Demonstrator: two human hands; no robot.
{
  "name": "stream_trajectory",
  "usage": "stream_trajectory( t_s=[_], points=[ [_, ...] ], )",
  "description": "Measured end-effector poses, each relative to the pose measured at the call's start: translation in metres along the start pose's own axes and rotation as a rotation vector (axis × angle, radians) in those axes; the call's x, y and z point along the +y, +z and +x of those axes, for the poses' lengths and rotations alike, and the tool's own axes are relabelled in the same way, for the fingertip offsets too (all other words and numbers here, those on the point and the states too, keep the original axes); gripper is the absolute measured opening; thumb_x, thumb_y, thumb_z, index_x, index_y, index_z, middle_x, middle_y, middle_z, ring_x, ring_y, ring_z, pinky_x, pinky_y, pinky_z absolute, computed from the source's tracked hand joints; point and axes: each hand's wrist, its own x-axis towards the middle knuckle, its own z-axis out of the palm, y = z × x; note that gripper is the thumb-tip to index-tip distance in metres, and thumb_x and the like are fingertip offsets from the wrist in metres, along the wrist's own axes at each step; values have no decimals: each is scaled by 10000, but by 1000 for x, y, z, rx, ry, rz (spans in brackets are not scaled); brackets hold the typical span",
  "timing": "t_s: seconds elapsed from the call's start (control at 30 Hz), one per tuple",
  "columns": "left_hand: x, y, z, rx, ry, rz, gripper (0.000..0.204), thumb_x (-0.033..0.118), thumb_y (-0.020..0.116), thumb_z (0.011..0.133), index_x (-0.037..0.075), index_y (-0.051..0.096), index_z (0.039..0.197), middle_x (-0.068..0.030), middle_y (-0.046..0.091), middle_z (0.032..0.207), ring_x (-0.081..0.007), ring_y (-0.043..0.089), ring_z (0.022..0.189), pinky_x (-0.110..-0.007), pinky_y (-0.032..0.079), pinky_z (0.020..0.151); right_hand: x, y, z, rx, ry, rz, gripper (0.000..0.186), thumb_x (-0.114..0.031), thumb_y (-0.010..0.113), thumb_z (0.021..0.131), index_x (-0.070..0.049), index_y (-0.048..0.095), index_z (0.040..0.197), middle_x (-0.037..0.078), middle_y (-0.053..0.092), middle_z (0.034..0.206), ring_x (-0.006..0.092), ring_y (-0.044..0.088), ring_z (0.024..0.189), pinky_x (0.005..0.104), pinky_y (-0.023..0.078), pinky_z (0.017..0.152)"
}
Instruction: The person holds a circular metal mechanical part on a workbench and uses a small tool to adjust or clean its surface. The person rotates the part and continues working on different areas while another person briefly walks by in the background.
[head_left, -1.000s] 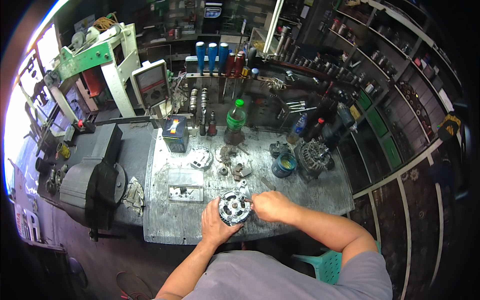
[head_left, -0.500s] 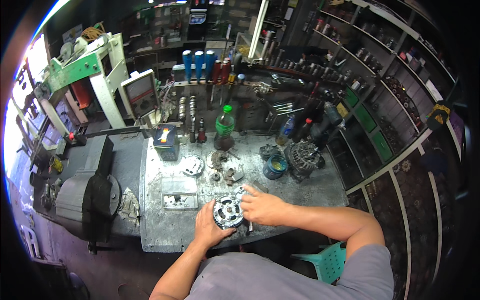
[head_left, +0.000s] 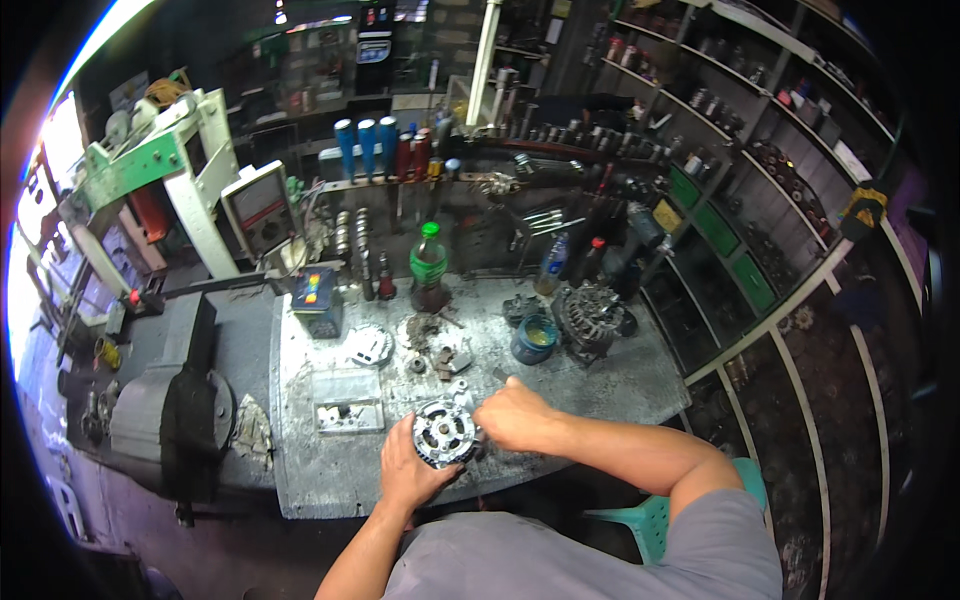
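Near the front of the metal workbench [head_left: 590, 390] lies a round, slotted aluminium housing [head_left: 455, 430], gripped at its left and lower rim by my left hand [head_left: 408, 465]. My right hand [head_left: 515, 418] is curled at the housing's right side; what it holds, if anything, is hidden by the fingers. Behind the housing are small dark metal pieces [head_left: 450, 362] and a round pale plate [head_left: 368, 345]. A shallow clear box of small parts [head_left: 347, 417] sits to its left.
A heavy dark vise [head_left: 170, 410] occupies the bench's left. An alternator [head_left: 588, 325], blue jar [head_left: 534, 340] and green-capped bottle [head_left: 429, 270] stand toward the back. Screwdrivers [head_left: 366, 145] are racked behind. A teal chair [head_left: 645, 525] is below right; shelving [head_left: 745, 240] lines the right.
My head's view has shifted, moving the bench lower and leftward in the picture. My right hand's forefinger, raised half a second ago, is now curled beside the housing. My left hand keeps its grip.
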Motion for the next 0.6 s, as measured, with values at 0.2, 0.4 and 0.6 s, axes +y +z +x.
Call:
stream_trajectory(
  t_s=[0.2,0.4,0.6],
  points=[
    [-8,0,1,-40,-2,27,1348,439,1119,652,71,403,1732,-218,578,1624,-453,569,1519,-572,466,1276,13,-1,-7,116,-302,-128,86,-169,771,918,-135,844,886,36,758,964,259,747,1059,583,455,1234],
    [-6,1,2,-43,-23,19,1350,451,1123,640,56,422,1724,-217,571,1642,-446,567,1523,-571,459,1284,6,1,3,179,-532,-255,160,-184,729,918,-126,865,858,63,768,1004,273,726,1149,631,293,1424],
    [-4,0,1,0,15,30,1353,490,1123,611,34,456,1697,-230,637,1565,-452,618,1463,-572,497,1238,11,16,16,263,-453,-124,110,-277,806,747,-181,828,698,60,809,724,297,802,721,471,533,736]
  ],
)
